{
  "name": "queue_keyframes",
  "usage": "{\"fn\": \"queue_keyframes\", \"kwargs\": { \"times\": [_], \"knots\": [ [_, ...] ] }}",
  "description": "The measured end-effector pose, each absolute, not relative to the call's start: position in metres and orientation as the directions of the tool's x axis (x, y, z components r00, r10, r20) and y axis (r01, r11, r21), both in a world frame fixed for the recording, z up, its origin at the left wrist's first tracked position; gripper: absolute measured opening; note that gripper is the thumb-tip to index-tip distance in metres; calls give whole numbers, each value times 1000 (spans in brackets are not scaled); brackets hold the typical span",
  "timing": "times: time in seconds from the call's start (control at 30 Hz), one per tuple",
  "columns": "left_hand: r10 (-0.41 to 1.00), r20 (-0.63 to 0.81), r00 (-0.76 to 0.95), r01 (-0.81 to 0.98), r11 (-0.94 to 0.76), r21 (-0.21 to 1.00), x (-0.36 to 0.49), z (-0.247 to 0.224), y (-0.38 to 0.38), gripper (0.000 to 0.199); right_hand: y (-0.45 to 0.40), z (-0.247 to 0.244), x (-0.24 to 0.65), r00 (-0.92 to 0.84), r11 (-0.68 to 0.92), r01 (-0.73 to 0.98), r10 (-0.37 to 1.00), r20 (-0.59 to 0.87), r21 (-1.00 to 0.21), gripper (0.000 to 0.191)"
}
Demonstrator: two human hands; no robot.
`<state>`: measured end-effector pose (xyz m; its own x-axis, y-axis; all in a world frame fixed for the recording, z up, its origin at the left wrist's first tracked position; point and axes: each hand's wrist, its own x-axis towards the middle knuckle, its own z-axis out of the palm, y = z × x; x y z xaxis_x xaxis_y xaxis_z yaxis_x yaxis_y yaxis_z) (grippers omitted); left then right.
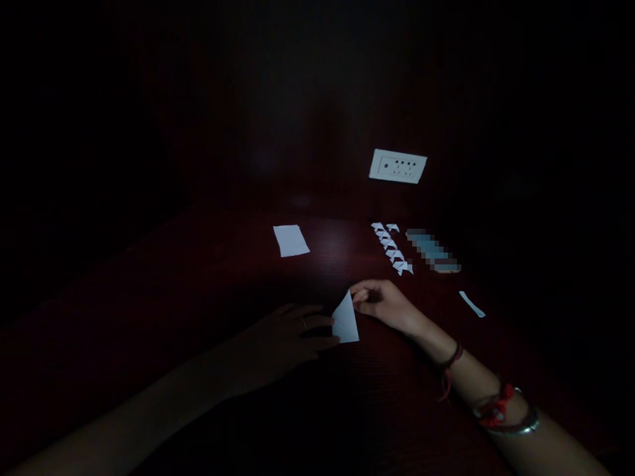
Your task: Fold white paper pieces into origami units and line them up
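Observation:
A small white sheet of paper (346, 322) is on the dark reddish table in front of me, its upper corner pointing away. My right hand (384, 305) pinches that corner between thumb and fingers. From the left, my left hand (297, 332) reaches over in shadow, fingers stretched apart and their tips touching the paper's left edge. Beyond my right hand lies a row of small folded paper pieces (388, 246), with one loose folded piece (393, 227) beside its far end.
A stack of white paper (291, 240) lies farther back, left of the folded row. To the right are a phone (431, 250), blurred out, and a narrow white strip (471, 304). A socket panel (397, 166) is on the back wall. The surroundings are very dark.

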<state>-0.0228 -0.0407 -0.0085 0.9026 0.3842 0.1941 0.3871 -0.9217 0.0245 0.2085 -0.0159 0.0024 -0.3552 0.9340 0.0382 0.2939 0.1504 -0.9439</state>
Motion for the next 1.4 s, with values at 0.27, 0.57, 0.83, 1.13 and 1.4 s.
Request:
{"fn": "queue_keyframes", "kwargs": {
  "times": [0.27,0.57,0.83,1.13,1.4],
  "knots": [
    [362,286,887,369,-929,34,-19,-13,-41,38,-18,5,205,-326,91,284,945,-6,-954,33],
    [431,270,861,424,-901,89,-16,-11,-42,34,-14,-5,205,-329,205,524,944,25,-827,26],
    [472,270,839,453,-882,133,-17,-10,-44,35,-30,6,214,-566,594,522,778,272,-612,12],
    [489,260,833,470,-872,137,-17,-10,-45,39,-33,8,223,-779,798,428,563,274,-424,24],
    [467,230,854,461,-884,80,-18,-15,-43,41,-34,10,223,-790,800,454,565,238,-393,27]
  ]
}}
